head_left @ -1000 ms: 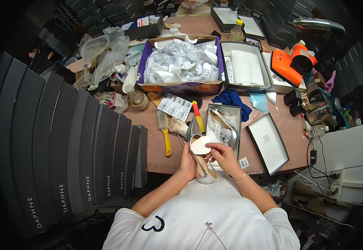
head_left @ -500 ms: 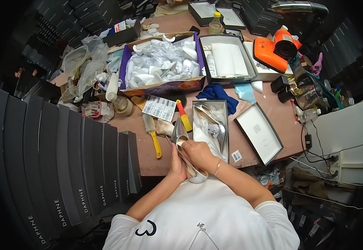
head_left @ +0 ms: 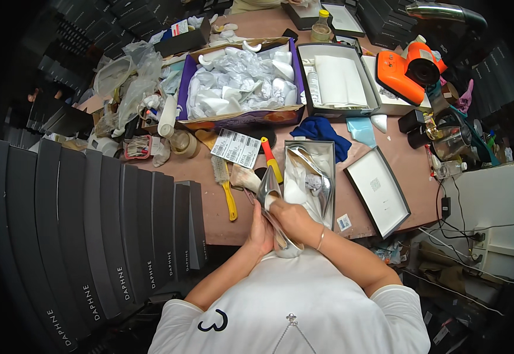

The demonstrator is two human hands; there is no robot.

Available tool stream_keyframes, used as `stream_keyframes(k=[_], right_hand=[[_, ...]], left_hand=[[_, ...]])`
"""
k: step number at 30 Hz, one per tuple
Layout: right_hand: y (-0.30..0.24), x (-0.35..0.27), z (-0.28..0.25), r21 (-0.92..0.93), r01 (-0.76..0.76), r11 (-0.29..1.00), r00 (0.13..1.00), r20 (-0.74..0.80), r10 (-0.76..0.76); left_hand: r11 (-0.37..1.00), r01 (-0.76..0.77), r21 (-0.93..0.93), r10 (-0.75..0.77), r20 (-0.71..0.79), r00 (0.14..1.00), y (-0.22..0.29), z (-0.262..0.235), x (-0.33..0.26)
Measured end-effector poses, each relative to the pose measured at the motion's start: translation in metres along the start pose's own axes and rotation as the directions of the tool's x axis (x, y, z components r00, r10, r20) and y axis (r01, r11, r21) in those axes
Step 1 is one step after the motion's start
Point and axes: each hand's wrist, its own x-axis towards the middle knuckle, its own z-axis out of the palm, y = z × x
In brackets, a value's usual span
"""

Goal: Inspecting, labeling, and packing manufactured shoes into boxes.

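I hold a shiny silver shoe [head_left: 272,197] in front of my chest, toe pointing away from me. My left hand [head_left: 261,231] grips it from the left near the heel. My right hand [head_left: 292,219] lies on top of the shoe, fingers pressed into its opening. Just right of the shoe stands an open grey shoebox [head_left: 310,152] with white tissue paper and a second silver shoe [head_left: 316,177] inside.
A box lid [head_left: 377,190] lies right of the shoebox. A yellow-handled brush [head_left: 226,187], a red-and-yellow tool [head_left: 272,160] and a label sheet [head_left: 236,148] lie left. A purple box of paper [head_left: 239,88], an orange device [head_left: 405,72] and stacked black boxes [head_left: 104,236] surround the table.
The shoe has been turned: a white insole faced up a second ago, now the silver upper shows. My hands stay on it close to my chest. The view shifted slightly.
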Motion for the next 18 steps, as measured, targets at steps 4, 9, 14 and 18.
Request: stream_keyframes(k=[4, 9, 14, 18], right_hand=[[0.009, 0.013, 0.013, 0.078, 0.024, 0.997, 0.991, -0.134, -0.013], [0.012, 0.019, 0.008, 0.016, 0.025, 1.0, 0.987, -0.161, -0.022], [0.053, 0.003, -0.01, 0.191, -0.155, 0.969, 0.945, -0.258, 0.201], [0.078, -0.016, 0.023, -0.251, -0.306, 0.918, 0.944, 0.042, 0.326]], left_hand=[[1.0, -0.013, 0.022, 0.012, 0.036, 0.999, -0.005, -0.006, 0.004], [0.999, -0.012, 0.034, 0.011, 0.018, 1.0, -0.01, -0.007, 0.005], [1.0, 0.01, -0.02, -0.01, 0.015, 1.0, 0.008, -0.022, 0.008], [0.997, 0.018, -0.074, -0.014, 0.053, 0.998, 0.005, -0.025, 0.013]])
